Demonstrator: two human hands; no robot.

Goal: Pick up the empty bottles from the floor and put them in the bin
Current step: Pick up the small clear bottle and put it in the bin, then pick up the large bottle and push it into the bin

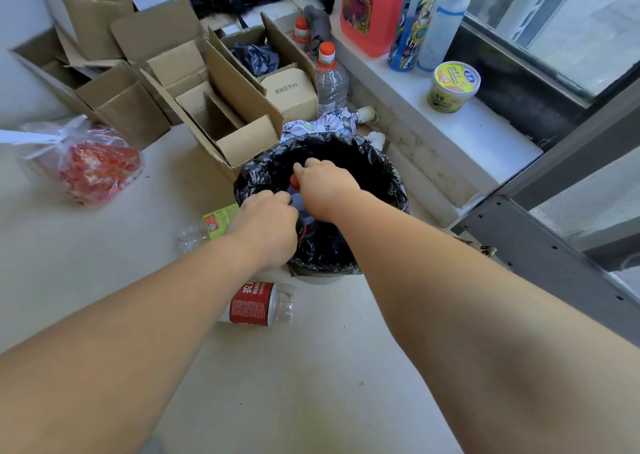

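A bin (382, 176) lined with a black bag stands on the floor in the middle. Both my hands are over its near rim. My right hand (327, 187) is curled around a clear bottle with a red cap (295, 184), whose cap sticks out on the thumb side. Beside it, my left hand (266, 228) is closed on a dark bottle (302, 228) at the bin's edge, mostly hidden by my fingers. Two empty bottles lie on the floor: one with a red label (258, 303) just in front of the bin, one with a yellow-green label (209, 227) left of it.
Open cardboard boxes (214, 107) crowd the floor behind and left of the bin. A tied plastic bag of red items (86, 163) lies at the left. A large clear bottle (330, 79) stands behind the bin. A white ledge (460, 131) on the right carries bottles and a tub.
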